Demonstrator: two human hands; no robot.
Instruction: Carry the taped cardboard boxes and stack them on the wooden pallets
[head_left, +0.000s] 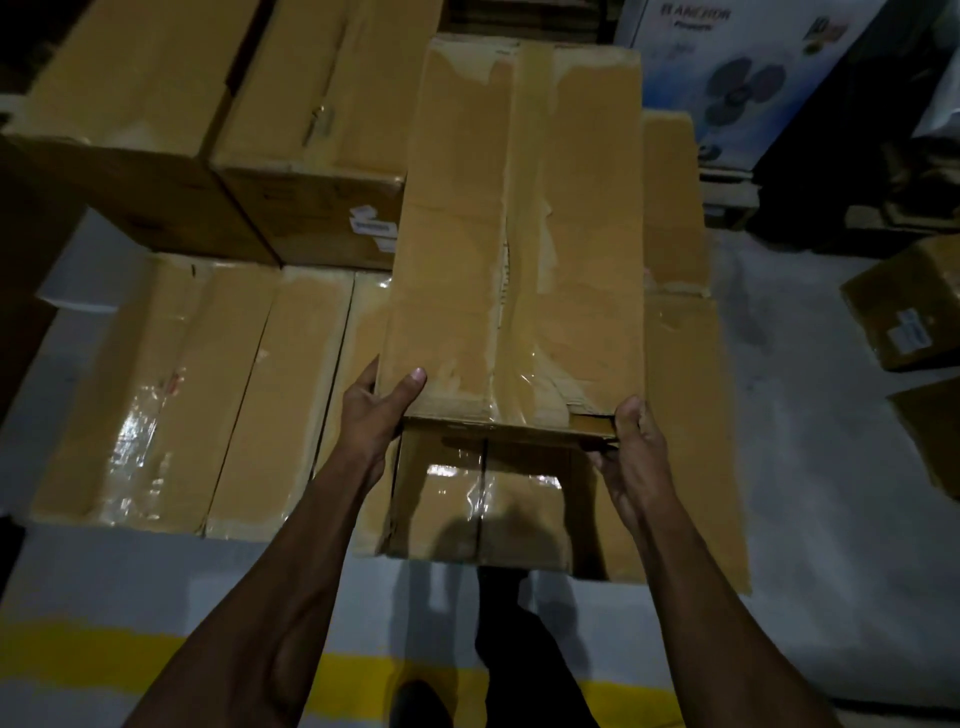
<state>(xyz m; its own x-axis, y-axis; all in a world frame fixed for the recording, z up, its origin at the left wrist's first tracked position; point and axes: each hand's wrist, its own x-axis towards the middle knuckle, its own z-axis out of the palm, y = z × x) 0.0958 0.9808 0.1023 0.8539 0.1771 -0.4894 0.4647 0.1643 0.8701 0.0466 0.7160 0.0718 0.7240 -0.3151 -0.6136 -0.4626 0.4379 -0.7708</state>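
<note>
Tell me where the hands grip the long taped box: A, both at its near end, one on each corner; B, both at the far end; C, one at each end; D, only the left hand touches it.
A: the left hand and right hand each grip a near corner of the long taped box.

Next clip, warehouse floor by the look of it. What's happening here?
A person holds a long taped cardboard box by its near end, the left hand at the left corner with the thumb on top, the right hand gripping the right corner. The box is over a row of similar boxes lying side by side below, with taller cartons behind. Whether it already rests on the box beneath cannot be told. No pallet is visible under the stack.
</note>
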